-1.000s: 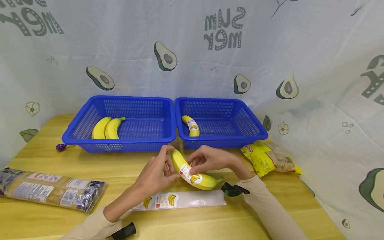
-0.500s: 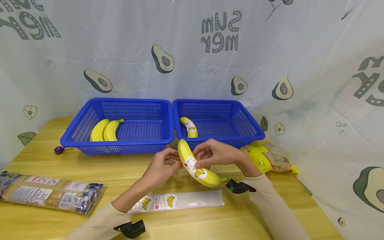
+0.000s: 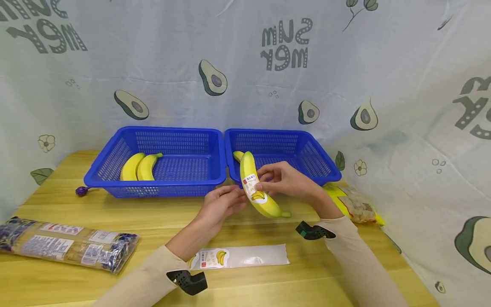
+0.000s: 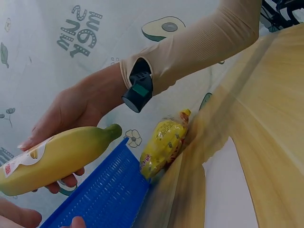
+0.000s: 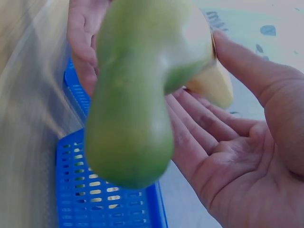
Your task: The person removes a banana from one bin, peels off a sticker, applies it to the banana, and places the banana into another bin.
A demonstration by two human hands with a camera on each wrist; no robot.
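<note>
My right hand (image 3: 285,182) holds a yellow banana (image 3: 271,207) between thumb and fingers, in front of the right blue basket (image 3: 321,178). A white label (image 3: 251,187) with a banana picture is on its side, and the thumb lies at the label's edge. In the right wrist view the banana's green stem end (image 5: 130,142) is close and blurred. My left hand (image 3: 222,204) is just left of the banana with fingers extended; whether they touch it I cannot tell. Behind the held banana, another banana (image 3: 238,155) in the right basket is mostly hidden.
The left blue basket (image 3: 184,183) contains two bananas (image 3: 139,167). A label strip (image 3: 253,256) lies on the table (image 3: 161,226) below the hands. A long clear package (image 3: 69,245) is at left, a yellow bag (image 3: 356,204) at right. A purple-tipped stick (image 3: 82,191) is beside the left basket.
The banana has risen from above the table and moved forward to the right basket, tilting more upright. My left hand has let go of its upper end and stays beside it.
</note>
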